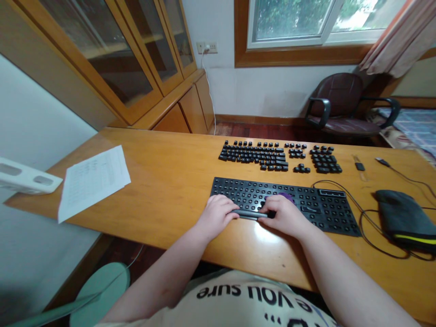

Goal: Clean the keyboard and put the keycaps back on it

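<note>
A black keyboard base (327, 206) with its keycaps removed lies on the wooden desk (170, 181). Both hands rest at its front edge on the long black spacebar (248, 213). My left hand (216, 215) curls its fingers over the bar's left end. My right hand (284, 215) grips its right end. A small purple tool (286, 197) peeks out just behind my right hand; whether the hand holds it is hidden. The removed black keycaps (279, 156) are laid out in keyboard order farther back on the desk.
A printed sheet of paper (93, 179) lies at the desk's left. A dark cloth pouch (405, 218) and black cables (364, 222) sit at the right. A brown office chair (344, 109) stands by the window wall. Wooden cabinets (136, 59) line the left.
</note>
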Tool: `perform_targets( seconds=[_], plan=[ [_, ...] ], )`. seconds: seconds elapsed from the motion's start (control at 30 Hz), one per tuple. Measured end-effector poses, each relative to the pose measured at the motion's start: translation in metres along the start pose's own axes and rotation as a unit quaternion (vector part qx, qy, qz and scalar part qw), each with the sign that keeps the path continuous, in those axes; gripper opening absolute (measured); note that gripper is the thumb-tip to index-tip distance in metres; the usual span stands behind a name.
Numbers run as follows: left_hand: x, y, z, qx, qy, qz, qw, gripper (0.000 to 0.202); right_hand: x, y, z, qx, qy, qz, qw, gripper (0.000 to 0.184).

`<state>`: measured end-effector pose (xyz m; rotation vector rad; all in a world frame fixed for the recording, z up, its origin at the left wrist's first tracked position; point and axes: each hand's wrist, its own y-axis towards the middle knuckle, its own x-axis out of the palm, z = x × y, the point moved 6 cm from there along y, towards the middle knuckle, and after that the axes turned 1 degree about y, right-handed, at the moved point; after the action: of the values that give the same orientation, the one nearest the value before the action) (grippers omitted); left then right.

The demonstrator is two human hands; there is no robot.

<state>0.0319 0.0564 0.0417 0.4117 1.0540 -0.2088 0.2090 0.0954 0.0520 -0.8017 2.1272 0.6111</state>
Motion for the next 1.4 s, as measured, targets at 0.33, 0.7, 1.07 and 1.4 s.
perform_targets(
  seconds=[0.33, 0.7, 1.07, 1.4],
  plan=[
    [0.0, -0.001, -0.003, -0.009, -0.016, 0.028, 0.999, 0.019, 0.001, -0.002, 0.001, 0.007, -0.011, 0.017, 1.0, 0.004],
    [-0.011, -0.003, -0.001, -0.032, -0.04, 0.087, 0.995, 0.02, -0.01, -0.004, 0.014, 0.045, 0.134, 0.1, 0.985, 0.012],
    [-0.007, -0.005, 0.061, -0.017, -0.019, 0.195, 0.981, 0.014, 0.027, -0.008, 0.02, 0.231, 0.598, 0.068, 0.765, 0.027],
    [-0.041, 0.013, 0.053, 0.077, 0.053, 0.052, 0.994, 0.043, 0.009, -0.01, 0.005, 0.176, 0.428, -0.001, 0.886, 0.034]
  ],
)
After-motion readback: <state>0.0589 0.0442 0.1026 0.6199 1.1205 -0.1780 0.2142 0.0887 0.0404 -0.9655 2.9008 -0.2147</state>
